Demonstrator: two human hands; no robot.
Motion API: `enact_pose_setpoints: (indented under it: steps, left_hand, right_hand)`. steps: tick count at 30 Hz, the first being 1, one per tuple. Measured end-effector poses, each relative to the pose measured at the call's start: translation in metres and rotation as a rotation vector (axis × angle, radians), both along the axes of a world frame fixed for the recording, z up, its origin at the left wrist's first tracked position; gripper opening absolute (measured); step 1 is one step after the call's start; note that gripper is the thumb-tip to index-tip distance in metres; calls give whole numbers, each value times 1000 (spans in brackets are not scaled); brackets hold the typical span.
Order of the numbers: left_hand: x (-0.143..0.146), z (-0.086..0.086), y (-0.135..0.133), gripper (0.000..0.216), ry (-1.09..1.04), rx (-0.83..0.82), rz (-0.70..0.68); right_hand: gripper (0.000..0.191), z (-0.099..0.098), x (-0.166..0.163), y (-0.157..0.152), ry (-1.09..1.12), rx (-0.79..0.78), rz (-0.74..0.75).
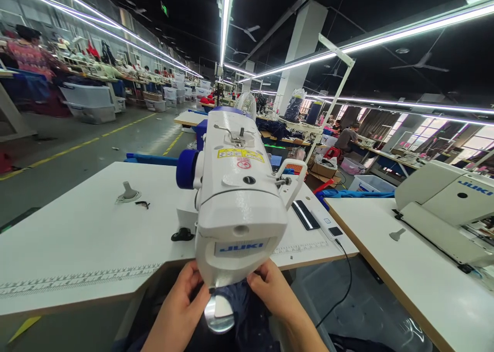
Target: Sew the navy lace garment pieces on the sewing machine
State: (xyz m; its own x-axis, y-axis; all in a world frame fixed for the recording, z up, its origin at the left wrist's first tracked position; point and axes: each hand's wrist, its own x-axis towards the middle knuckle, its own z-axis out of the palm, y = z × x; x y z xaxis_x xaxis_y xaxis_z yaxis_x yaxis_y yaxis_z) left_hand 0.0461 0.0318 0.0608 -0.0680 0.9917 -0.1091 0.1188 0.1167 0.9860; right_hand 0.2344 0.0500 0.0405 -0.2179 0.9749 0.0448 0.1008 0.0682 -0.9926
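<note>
A white JUKI sewing machine (237, 197) stands in front of me on a white table (88, 239), its head end facing me. Under the head lies dark navy fabric (247, 316) beside a shiny metal plate (219, 313). My left hand (183, 305) is at the left of the needle area, fingers curled against the fabric and the machine's lower edge. My right hand (272, 290) rests on the fabric at the right, fingers bent and pressing it. The needle itself is hidden by the machine head.
A second JUKI machine (443, 208) sits on the table to the right. A black cable (345, 285) hangs off my table's edge by a control panel (322, 221). People work at distant rows of tables beyond a grey aisle with yellow lines.
</note>
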Motion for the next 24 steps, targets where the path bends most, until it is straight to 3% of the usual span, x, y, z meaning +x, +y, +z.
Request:
enact_pose_setpoints:
  steps: [8, 24]
  left_hand:
    - [0, -1, 1, 30, 107, -21, 33]
    - [-1, -16, 4, 41, -119, 41, -50]
  right_hand:
    - [13, -3, 1, 1, 15, 4, -4]
    - [8, -10, 2, 1, -18, 6, -4]
